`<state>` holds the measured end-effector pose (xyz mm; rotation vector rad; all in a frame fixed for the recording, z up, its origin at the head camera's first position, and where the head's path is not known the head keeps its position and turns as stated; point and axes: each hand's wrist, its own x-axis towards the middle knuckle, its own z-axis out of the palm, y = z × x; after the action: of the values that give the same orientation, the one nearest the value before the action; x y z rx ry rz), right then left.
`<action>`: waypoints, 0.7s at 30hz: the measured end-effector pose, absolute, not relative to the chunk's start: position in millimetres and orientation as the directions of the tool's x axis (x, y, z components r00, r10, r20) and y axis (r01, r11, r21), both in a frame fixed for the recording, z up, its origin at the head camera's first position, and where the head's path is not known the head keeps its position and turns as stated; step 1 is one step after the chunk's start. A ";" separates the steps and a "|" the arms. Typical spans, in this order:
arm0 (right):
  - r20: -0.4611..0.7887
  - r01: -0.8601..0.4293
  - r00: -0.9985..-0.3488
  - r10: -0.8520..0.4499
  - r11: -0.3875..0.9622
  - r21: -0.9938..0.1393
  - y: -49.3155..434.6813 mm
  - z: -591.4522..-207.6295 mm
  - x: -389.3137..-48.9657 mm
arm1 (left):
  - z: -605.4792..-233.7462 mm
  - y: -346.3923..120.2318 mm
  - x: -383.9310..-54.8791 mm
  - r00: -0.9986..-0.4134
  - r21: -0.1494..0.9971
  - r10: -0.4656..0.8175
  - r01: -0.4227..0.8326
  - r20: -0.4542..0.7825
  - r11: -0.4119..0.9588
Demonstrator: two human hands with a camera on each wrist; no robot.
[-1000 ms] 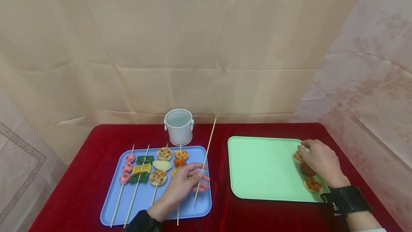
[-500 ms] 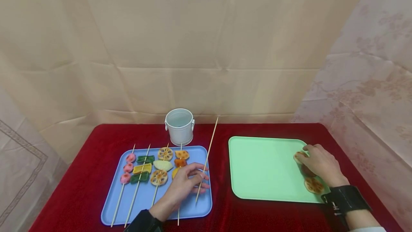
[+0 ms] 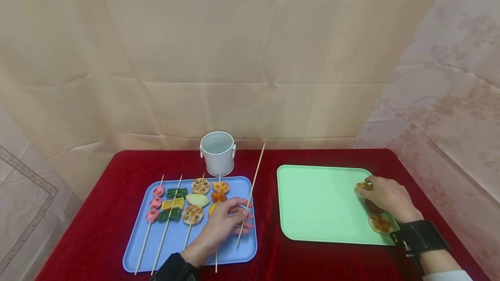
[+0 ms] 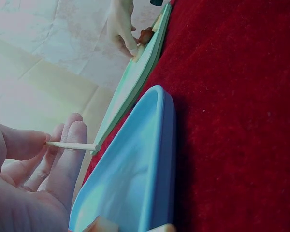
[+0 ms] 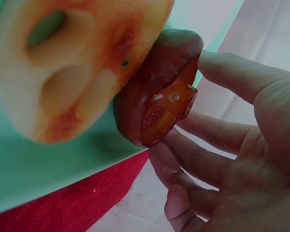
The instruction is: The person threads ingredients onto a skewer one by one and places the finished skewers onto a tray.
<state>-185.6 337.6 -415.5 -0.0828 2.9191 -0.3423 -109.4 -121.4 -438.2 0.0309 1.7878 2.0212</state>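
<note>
My left hand (image 3: 224, 224) pinches a bare bamboo skewer (image 3: 257, 169) between thumb and fingers, its tip slanting up and away over the right side of the blue tray (image 3: 234, 253). In the left wrist view, the blunt end of the skewer (image 4: 75, 145) sticks out past the thumb. At the green tray's right side my right hand (image 3: 390, 196) grips the far lotus root slice (image 3: 360, 185) at its edge. A brown mushroom-like piece (image 5: 157, 89) lies between that slice and a nearer lotus root slice (image 3: 379, 223); it hides the right fingertips in the right wrist view.
Several loaded skewers lie on the blue tray, with pink balls (image 3: 155, 203), green and yellow pieces (image 3: 172, 204) and lotus slices (image 3: 192, 215). A white bucket (image 3: 217, 155) stands behind it. The green tray (image 3: 320, 203) rests on the red cloth (image 3: 267, 229).
The right hand has closed in on the far lotus root slice, which has shifted slightly. The left hand and skewer have hardly moved.
</note>
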 end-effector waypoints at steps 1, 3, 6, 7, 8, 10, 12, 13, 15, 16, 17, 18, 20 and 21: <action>-0.187 -0.034 -0.979 -0.079 0.972 -0.234 337.4 -415.4 -186.3 | -438.4 -121.2 -109.6 -0.904 0.950 0.335 -0.306 -0.267 -0.068; -0.174 -0.038 -0.981 -0.081 0.970 -0.239 337.2 -416.1 -187.8 | -438.8 -121.0 -109.8 -0.905 0.950 0.334 -0.304 -0.265 -0.069; -0.152 -0.047 -0.984 -0.092 0.961 -0.273 337.0 -417.8 -189.7 | -439.4 -120.7 -110.1 -0.906 0.951 0.333 -0.300 -0.261 -0.071; -0.147 -0.050 -0.985 -0.096 0.956 -0.288 337.0 -418.3 -190.0 | -439.5 -120.7 -110.2 -0.907 0.952 0.332 -0.299 -0.260 -0.071; -0.146 -0.053 -0.984 -0.102 0.950 -0.309 336.9 -418.4 -189.7 | -439.4 -120.7 -110.3 -0.907 0.952 0.332 -0.298 -0.259 -0.072; -0.151 -0.051 -0.982 -0.112 0.932 -0.358 336.7 -417.6 -188.8 | -439.1 -120.8 -110.6 -0.908 0.952 0.331 -0.297 -0.258 -0.071; -0.162 -0.041 -0.980 -0.116 0.914 -0.405 335.8 -415.1 -187.4 | -438.5 -121.1 -110.9 -0.908 0.953 0.329 -0.296 -0.258 -0.071; -0.169 -0.031 -0.979 -0.112 0.906 -0.422 334.8 -413.5 -186.6 | -438.2 -121.2 -111.1 -0.909 0.953 0.328 -0.296 -0.258 -0.071; -0.171 -0.014 -0.980 -0.101 0.893 -0.449 332.4 -409.6 -185.2 | -437.5 -121.4 -111.3 -0.910 0.953 0.325 -0.295 -0.258 -0.070; -0.165 -0.009 -0.982 -0.095 0.889 -0.458 330.6 -407.5 -184.8 | -437.1 -121.4 -111.3 -0.910 0.953 0.322 -0.296 -0.259 -0.069; -0.153 -0.014 -0.984 -0.095 0.885 -0.465 328.5 -405.3 -184.3 | -436.8 -121.4 -111.3 -0.911 0.952 0.320 -0.297 -0.260 -0.070; -0.135 -0.023 -0.986 -0.097 0.882 -0.470 326.6 -403.4 -184.0 | -436.6 -121.4 -111.3 -0.912 0.952 0.316 -0.298 -0.262 -0.068; -0.100 -0.038 -0.990 -0.098 0.877 -0.478 320.4 -399.9 -182.8 | -436.3 -121.3 -110.8 -0.913 0.952 0.308 -0.300 -0.266 -0.066; -0.080 -0.051 -0.992 -0.102 0.874 -0.483 316.8 -398.4 -182.1 | -436.0 -121.3 -110.4 -0.914 0.951 0.302 -0.303 -0.271 -0.064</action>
<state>-182.1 316.8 -398.4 -0.1205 2.9410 -0.7530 -110.4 -121.3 -436.0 -0.0008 1.8153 2.0303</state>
